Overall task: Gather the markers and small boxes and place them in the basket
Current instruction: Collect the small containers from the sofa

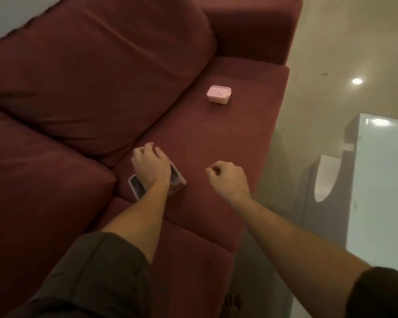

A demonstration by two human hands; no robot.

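We are curling our left fingers [145, 150] over the far edge of a dark-windowed box [137, 188]. We cannot tell whether they are grasping it, for the left hand [151, 168] is covering its middle. The box is lying flat on the sofa [216, 138] seat, close to the back cushion [97, 72]. Our right fingers [213, 169] are clenching on nothing, the right hand [228, 177] hovering over the seat, apart from the box. A pink box [218, 94] is sitting farther along the seat, nearer the armrest [251, 31], well apart from both hands.
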